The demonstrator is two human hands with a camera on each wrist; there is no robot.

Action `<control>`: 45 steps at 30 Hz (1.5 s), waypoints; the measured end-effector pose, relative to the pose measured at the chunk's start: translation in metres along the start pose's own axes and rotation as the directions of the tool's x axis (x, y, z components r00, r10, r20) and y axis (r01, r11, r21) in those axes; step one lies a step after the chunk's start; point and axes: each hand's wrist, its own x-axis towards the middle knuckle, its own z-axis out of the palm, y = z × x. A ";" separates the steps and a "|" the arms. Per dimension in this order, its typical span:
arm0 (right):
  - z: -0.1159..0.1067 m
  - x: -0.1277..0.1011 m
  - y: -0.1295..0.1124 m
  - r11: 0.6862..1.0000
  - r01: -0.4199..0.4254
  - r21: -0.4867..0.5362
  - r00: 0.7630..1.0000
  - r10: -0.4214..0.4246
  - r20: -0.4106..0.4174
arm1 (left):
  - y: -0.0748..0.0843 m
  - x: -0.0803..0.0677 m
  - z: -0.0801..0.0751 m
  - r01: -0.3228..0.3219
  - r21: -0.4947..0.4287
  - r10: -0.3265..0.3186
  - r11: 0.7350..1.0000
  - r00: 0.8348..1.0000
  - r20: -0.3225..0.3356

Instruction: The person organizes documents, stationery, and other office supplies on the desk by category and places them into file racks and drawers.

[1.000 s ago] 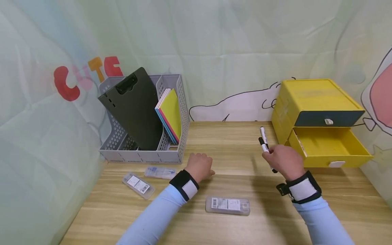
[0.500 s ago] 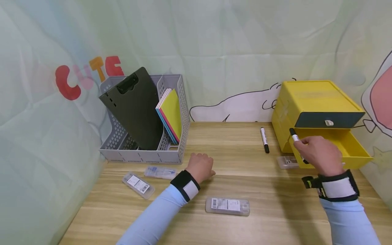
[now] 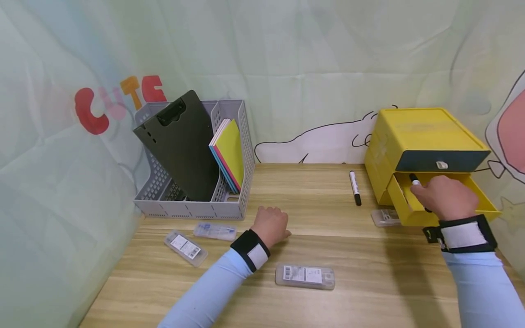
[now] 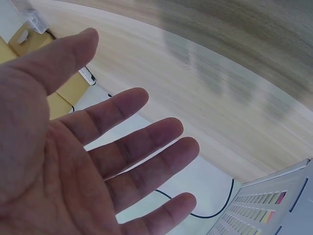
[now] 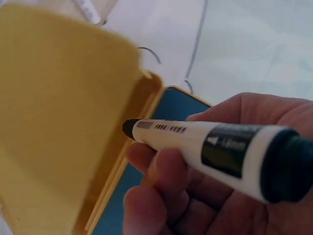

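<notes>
My right hand (image 3: 448, 198) pinches a white whiteboard marker (image 5: 190, 142) with black ends, over the pulled-out lower drawer (image 3: 404, 207) of a yellow drawer box (image 3: 434, 130). The right wrist view shows fingers and thumb round the barrel, beside the yellow drawer wall. A second marker (image 3: 355, 188) lies on the table left of the box. My left hand (image 3: 270, 226) hovers near the table's middle, palm down, holding nothing; the left wrist view shows its fingers loosely spread. Nearest to it is a clear case with blue contents (image 3: 215, 231).
A grey organizer (image 3: 193, 209) at back left holds a black clipboard (image 3: 180, 150) and colored notebooks (image 3: 229, 152). Labelled clear cases lie at the left (image 3: 185, 248) and front (image 3: 305, 276). Another clear case (image 3: 384, 217) sits partly beneath the drawer's left corner.
My right hand has carried the marker rightward from beside the other marker to over the drawer. That other marker stays on the table. My left hand has barely moved.
</notes>
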 end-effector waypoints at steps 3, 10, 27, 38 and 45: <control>0.002 0.007 0.000 0.998 -0.059 -0.022 0.998 0.060 0.033 | 0.001 0.000 0.000 0.000 0.001 0.000 1.000 1.000 0.008; 0.012 0.022 0.006 0.990 -0.136 -0.046 0.990 0.137 0.031 | 0.002 0.000 0.000 -0.005 0.020 0.005 1.000 1.000 0.014; 0.031 0.035 0.017 0.998 -0.056 -0.013 0.979 0.058 0.195 | 0.004 -0.001 0.003 -0.023 0.038 0.024 0.999 0.999 -0.031; 0.033 0.038 0.012 0.989 -0.140 -0.054 0.964 0.149 0.219 | 0.002 0.000 0.004 -0.016 0.016 0.016 1.000 1.000 -0.016; 0.030 0.029 -0.004 0.998 -0.055 -0.001 0.998 0.055 0.044 | -0.001 0.000 0.002 -0.007 0.004 0.007 1.000 1.000 -0.006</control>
